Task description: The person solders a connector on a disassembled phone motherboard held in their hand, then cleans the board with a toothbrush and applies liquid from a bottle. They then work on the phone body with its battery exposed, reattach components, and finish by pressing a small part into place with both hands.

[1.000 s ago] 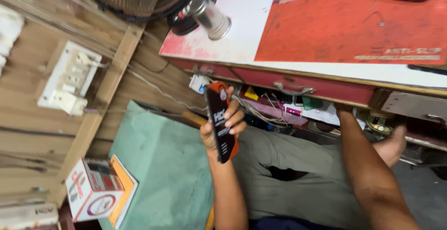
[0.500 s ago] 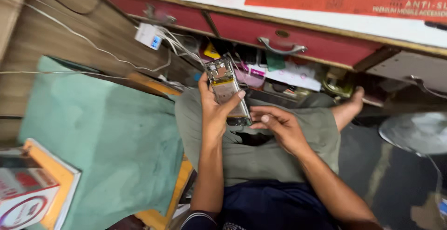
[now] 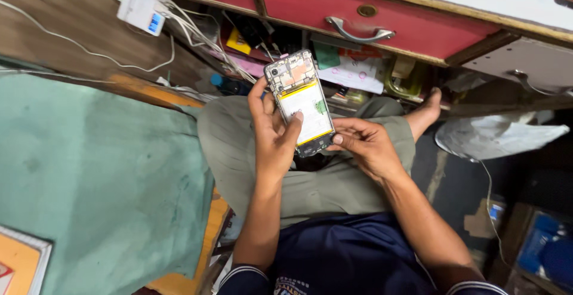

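A red drawer front (image 3: 382, 17) with a metal handle is running across the top, and the open shelf (image 3: 358, 74) beneath it is holding papers, wires and small boxes (all jumbled). Over the lap, the left hand (image 3: 274, 137) is gripping an opened phone (image 3: 300, 101), back cover off, showing a white-and-yellow battery and circuit board. The right hand (image 3: 365, 146) is pinching its lower edge.

Phone repair shop: opened phone (image 3: 299, 101), parts-crammed red drawers (image 3: 382, 8).
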{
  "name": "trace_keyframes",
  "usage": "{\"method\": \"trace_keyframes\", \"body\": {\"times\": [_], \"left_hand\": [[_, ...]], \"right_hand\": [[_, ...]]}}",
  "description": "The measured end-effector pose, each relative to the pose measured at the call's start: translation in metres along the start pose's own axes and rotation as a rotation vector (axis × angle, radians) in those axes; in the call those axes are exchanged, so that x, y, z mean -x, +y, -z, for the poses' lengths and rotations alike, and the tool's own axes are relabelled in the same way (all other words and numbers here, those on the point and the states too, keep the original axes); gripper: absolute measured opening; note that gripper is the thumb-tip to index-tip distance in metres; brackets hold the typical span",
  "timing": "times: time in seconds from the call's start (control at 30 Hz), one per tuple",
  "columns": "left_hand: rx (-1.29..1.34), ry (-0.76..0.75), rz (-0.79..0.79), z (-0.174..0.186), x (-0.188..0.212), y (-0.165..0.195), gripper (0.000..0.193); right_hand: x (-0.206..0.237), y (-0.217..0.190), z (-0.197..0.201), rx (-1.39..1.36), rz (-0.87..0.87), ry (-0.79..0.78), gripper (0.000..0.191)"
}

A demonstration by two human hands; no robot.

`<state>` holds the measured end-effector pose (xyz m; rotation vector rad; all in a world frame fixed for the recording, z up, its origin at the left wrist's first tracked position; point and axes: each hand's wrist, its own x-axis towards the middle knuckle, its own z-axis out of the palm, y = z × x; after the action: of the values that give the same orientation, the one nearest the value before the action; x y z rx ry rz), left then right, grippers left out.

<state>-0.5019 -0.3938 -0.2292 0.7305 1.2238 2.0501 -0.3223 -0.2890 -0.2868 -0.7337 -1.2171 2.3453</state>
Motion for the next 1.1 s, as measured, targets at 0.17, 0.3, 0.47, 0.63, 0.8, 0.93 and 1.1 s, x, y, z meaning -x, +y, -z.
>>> {"method": "trace_keyframes", "body": {"times": [0.17, 0.3, 0.47, 0.63, 0.8, 0.93, 1.1], "left_hand": [[0.071, -0.075, -0.002, -0.004, 0.008, 0.014, 0.077], [0.090, -0.073, 0.009, -0.006, 0.014, 0.025, 0.075], [0.090, -0.073, -0.006, -0.010, 0.022, 0.033, 0.075], [0.056, -0.079, -0.054, -0.018, 0.034, 0.039, 0.071], [0.063, -0.080, -0.079, -0.027, 0.041, 0.040, 0.068], [0.043, -0.088, -0.099, -0.032, 0.047, 0.040, 0.065], [0.012, -0.068, -0.129, -0.038, 0.052, 0.037, 0.064]], "right_hand": [[0.007, -0.001, -0.004, 0.000, 0.024, 0.005, 0.033], [0.012, -0.001, -0.009, -0.030, 0.016, 0.023, 0.034], [0.017, -0.003, -0.013, -0.032, 0.037, -0.003, 0.034], [0.022, -0.003, -0.017, -0.048, 0.068, -0.001, 0.034], [0.025, 0.001, -0.016, -0.055, 0.127, 0.005, 0.034], [0.026, 0.005, -0.014, -0.087, 0.155, 0.014, 0.034], [0.028, 0.007, -0.014, -0.110, 0.169, 0.040, 0.034]]}}
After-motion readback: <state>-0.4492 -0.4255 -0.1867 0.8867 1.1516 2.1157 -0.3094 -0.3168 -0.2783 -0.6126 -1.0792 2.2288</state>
